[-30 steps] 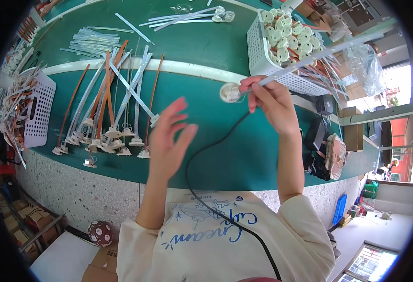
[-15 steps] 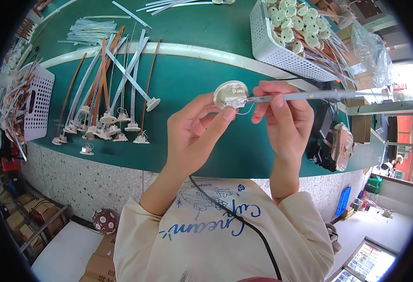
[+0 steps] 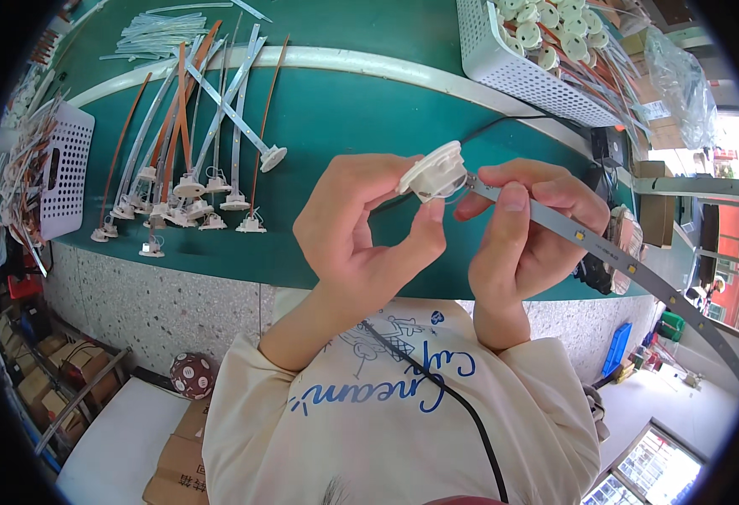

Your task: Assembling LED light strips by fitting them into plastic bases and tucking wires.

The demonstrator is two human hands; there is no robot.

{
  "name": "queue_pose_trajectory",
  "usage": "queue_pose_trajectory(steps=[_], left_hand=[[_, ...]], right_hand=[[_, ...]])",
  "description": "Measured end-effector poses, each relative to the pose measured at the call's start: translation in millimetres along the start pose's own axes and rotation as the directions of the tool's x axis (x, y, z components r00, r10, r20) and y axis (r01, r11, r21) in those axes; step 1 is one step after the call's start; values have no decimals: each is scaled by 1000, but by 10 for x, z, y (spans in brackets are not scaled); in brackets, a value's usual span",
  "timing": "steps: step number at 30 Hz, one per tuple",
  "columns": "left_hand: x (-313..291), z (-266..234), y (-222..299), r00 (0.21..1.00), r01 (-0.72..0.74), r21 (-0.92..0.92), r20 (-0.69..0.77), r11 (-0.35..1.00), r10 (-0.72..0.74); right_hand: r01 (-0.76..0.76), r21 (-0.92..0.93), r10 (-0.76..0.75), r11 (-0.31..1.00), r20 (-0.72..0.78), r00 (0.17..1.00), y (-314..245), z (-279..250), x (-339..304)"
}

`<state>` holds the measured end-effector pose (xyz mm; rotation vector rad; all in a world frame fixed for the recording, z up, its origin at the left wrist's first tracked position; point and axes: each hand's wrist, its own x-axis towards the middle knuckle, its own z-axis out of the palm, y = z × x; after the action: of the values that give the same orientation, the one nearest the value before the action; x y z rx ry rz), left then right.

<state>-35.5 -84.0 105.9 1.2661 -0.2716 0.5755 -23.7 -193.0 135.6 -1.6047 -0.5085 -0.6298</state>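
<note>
Between thumb and fingers of my left hand (image 3: 369,219) is a round white plastic lamp cap (image 3: 433,172), tilted, with thin wires at its open side. My right hand (image 3: 533,223) pinches a narrow LED strip (image 3: 630,268) close to its wired end. The strip curves away to the right and shows small yellow LEDs. Its end sits close beside the cap, and the thin wires run between them. Both hands are held above the green table (image 3: 319,109).
Left on the table lie several LED strips with white caps (image 3: 188,187). Behind them is a pile of clear strips (image 3: 161,35). White perforated baskets stand at the far left (image 3: 66,177) and far right (image 3: 529,84), holding strips and caps. A black cable (image 3: 504,122) crosses the table.
The cap has tipped over in my left hand and shifted right. My right hand has turned, swinging the strip's free end down and toward me. The view has shifted slightly.
</note>
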Motion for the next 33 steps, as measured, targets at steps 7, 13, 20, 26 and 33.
queue_pose_trajectory(steps=[7, 13, 20, 26, 33], left_hand=[[62, -19, -44, 963, 258, -383, 23, 887, -270], [58, 15, -63, 970, 233, -355, 14, 905, -244], [84, 19, -8, 984, 177, -120, -3, 977, -178], [54, -1, -91, 999, 32, -95, 5, 995, -32], [117, 8, 29, 975, 220, -232, 29, 948, -219]], right_hand=[[-110, 217, 97, 970, 72, 993, -34, -25, 18], [-69, 197, 69, 978, 6, 998, -16, 30, 31], [-49, 232, 41, 972, 41, 998, 5, -20, 37], [-166, 259, 162, 952, 34, 986, -20, -27, 9], [-200, 403, 140, 893, 172, 975, -41, -123, 58]])
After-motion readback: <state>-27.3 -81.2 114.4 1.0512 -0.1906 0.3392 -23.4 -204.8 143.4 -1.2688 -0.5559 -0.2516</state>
